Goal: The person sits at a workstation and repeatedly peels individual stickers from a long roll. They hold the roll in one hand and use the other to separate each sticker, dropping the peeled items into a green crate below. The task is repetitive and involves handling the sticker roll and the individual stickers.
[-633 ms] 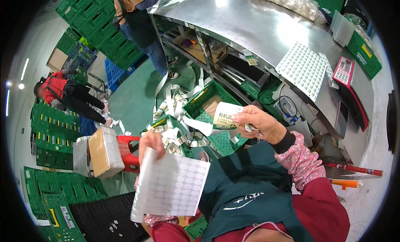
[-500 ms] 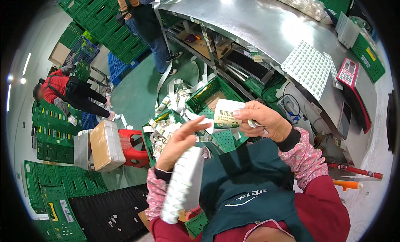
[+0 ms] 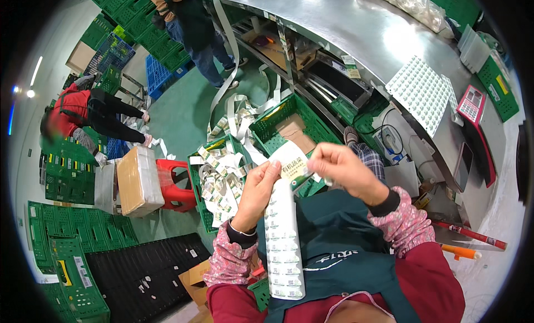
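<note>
My left hand (image 3: 255,194) is closed, its thumb pinching the left edge of a white-and-green printed paper label (image 3: 291,165). A long sheet of small stickers (image 3: 283,242) hangs below this hand, over my apron. At the label's right edge my right hand (image 3: 347,170) is closed, thumb and forefinger together on the paper. A bit of white shows among its lower fingers, too small to name. From the label a white strip runs left toward a green crate (image 3: 201,156) full of loose printed labels. Just beyond my hands stands another green crate (image 3: 303,114) with brown cardboard in it.
A steel table (image 3: 334,17) at the right carries a larger sticker sheet (image 3: 420,95) and a red scale (image 3: 473,103). At the left are a red stool (image 3: 175,184), a taped carton (image 3: 139,178) and stacked green crates (image 3: 72,173). Two people (image 3: 75,114) (image 3: 194,36) work farther off.
My left hand has come up to grip the label, and the sticker sheet has swung right, over my apron. The label now tilts. The person in red bends lower.
</note>
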{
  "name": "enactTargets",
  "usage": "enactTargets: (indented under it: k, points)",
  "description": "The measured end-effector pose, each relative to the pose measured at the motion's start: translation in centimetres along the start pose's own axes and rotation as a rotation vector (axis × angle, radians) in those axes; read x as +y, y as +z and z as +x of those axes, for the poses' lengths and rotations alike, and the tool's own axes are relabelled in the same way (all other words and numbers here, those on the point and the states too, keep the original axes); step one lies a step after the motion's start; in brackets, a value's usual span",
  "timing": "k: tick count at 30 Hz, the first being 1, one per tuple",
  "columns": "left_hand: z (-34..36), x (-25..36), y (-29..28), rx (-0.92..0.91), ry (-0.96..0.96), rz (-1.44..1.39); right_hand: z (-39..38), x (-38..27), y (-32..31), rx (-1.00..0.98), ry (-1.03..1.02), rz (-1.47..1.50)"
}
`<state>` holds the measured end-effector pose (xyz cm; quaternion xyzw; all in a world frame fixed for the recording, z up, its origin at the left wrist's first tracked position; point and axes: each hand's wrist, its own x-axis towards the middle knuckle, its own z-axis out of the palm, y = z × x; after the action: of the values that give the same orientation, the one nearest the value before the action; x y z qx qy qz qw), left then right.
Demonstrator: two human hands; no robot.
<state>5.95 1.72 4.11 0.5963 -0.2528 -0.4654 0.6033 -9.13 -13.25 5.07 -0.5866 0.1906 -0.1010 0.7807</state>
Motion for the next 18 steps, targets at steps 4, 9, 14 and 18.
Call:
enactTargets:
  k: [4, 9, 14, 18]
  points:
    - [0.1, 0.2, -0.3, 0.003, 0.051, 0.044, -0.4, 1.2, 1.2, 0.03, -0.095, -0.072]
    - [0.1, 0.2, 0.1, 0.028, 0.102, 0.077, -0.2, 1.1, 1.5, 0.109, -0.19, -0.309]
    - [-0.6, 2.0, 0.3, 0.042, 0.151, 0.254, -0.4, 0.1, 2.2, 0.304, -0.266, -0.662]
    - [0.2, 3.7, 0.7, -0.06, 0.316, 0.417, 0.3, -0.5, 0.0, 0.125, -0.186, -0.324]
